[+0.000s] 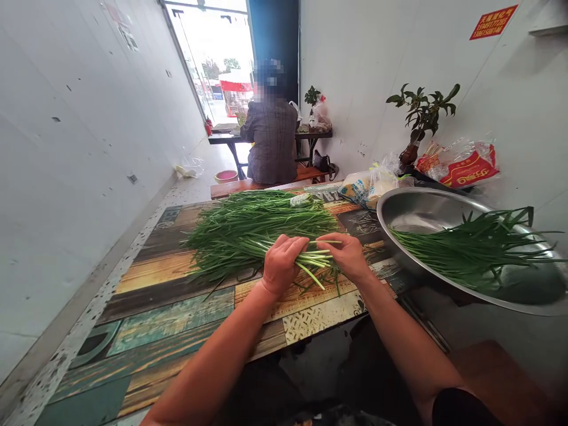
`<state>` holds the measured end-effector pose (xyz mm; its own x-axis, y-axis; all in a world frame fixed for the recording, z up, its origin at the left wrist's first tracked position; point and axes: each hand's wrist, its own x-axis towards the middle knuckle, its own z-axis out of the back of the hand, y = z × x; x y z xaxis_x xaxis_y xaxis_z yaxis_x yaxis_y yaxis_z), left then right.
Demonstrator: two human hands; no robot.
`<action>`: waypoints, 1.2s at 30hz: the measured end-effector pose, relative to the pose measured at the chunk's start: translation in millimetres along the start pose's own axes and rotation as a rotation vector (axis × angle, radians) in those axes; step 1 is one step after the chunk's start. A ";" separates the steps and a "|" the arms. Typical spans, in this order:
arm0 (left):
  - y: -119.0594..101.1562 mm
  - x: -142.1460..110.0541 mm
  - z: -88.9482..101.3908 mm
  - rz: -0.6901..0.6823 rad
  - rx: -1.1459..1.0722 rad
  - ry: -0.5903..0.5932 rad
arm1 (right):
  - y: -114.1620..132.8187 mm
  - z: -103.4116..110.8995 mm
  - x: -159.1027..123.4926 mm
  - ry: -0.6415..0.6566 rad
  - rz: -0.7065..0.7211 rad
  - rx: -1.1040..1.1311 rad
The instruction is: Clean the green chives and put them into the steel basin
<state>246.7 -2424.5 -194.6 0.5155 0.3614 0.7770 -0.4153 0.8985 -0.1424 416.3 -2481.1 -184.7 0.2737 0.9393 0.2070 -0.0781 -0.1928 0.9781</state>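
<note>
My left hand [283, 264] is wrapped round a small bunch of garlic chives [316, 259], whose pale stem ends stick out to the right. At those ends my right hand [349, 256] pinches a single stalk between thumb and fingers. Behind and left of both hands a large heap of garlic chives [248, 222] lies on the patterned table [177, 313]. More garlic chives [465, 245] rest in a wide steel basin [402, 258] at the right, their leaves hanging over its far rim.
Trimmed scraps [361, 223] lie between heap and basin. Plastic bags [370, 186], a potted plant [417, 127] and a red packet [473, 168] stand by the right wall. Ahead, a person [273, 139] sits on a bench at another table [222, 139], back towards me.
</note>
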 end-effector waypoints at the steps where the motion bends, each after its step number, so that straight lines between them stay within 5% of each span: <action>1: 0.2 -0.3 0.3 -0.011 0.010 0.009 | -0.3 -0.5 -0.5 0.006 0.010 -0.019; 9: 0.9 -1.6 3.8 -0.061 0.148 0.000 | 11.0 30.6 5.5 0.035 0.401 -0.419; 15: -0.1 0.6 5.8 -0.147 0.143 -0.010 | 17.9 23.3 25.2 0.519 0.399 -0.716; 18: 3.7 1.0 7.6 -0.221 0.083 -0.030 | 19.4 18.8 29.6 0.775 0.273 -0.692; 20: 5.1 1.9 8.8 -0.260 0.064 -0.048 | 19.6 19.8 28.7 0.828 0.218 -0.643; 31: 5.2 3.7 6.5 -0.306 0.061 -0.016 | 0.2 54.4 5.5 0.723 -0.046 -0.321; 36: 19.6 -2.1 6.8 -0.241 0.044 -0.070 | -9.3 62.5 3.8 0.369 -0.029 -0.211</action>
<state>232.4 -2409.3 -194.8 0.5507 0.1182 0.8263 -0.3197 0.9443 0.0780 478.0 -2493.4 -191.7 -0.0796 0.9895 0.1209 -0.2801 -0.1386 0.9499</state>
